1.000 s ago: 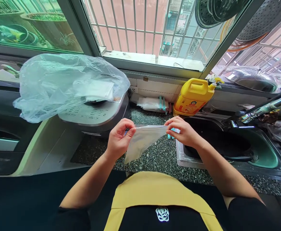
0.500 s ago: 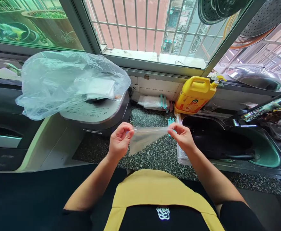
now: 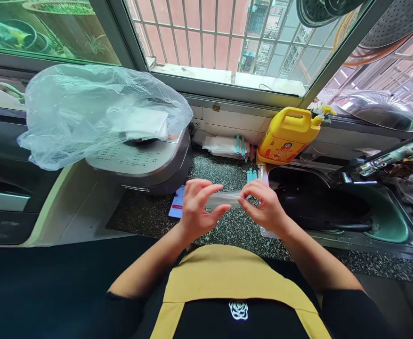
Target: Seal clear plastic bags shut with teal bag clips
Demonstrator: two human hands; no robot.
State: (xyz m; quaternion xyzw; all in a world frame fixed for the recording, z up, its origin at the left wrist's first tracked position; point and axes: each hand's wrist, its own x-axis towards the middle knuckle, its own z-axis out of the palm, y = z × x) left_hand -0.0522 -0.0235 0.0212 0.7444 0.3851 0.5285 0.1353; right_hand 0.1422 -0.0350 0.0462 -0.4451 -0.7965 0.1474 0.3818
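Note:
A small clear plastic bag (image 3: 223, 199) hangs above the speckled counter, its right end pinched between the thumb and fingers of my right hand (image 3: 261, 205). My left hand (image 3: 203, 206) is open around the bag's left part, thumb and fingers apart. Partly hidden behind that hand, a phone (image 3: 176, 203) with a lit screen lies on the counter. Teal strips (image 3: 252, 175) rest just beyond my right hand, by the edge of a clear plastic tray (image 3: 268, 233).
A rice cooker (image 3: 135, 162) stands left, with a large translucent plastic bag (image 3: 86, 113) on top. Stacked clear bags (image 3: 222, 145) lie against the wall beside a yellow jug (image 3: 286, 136). To the right, a black pan (image 3: 326, 209) sits in the sink (image 3: 400, 230).
My left hand has let go of the bag's left corner, opened and moved right, closer to my right hand. The bag is no longer stretched out, and the phone has come into view.

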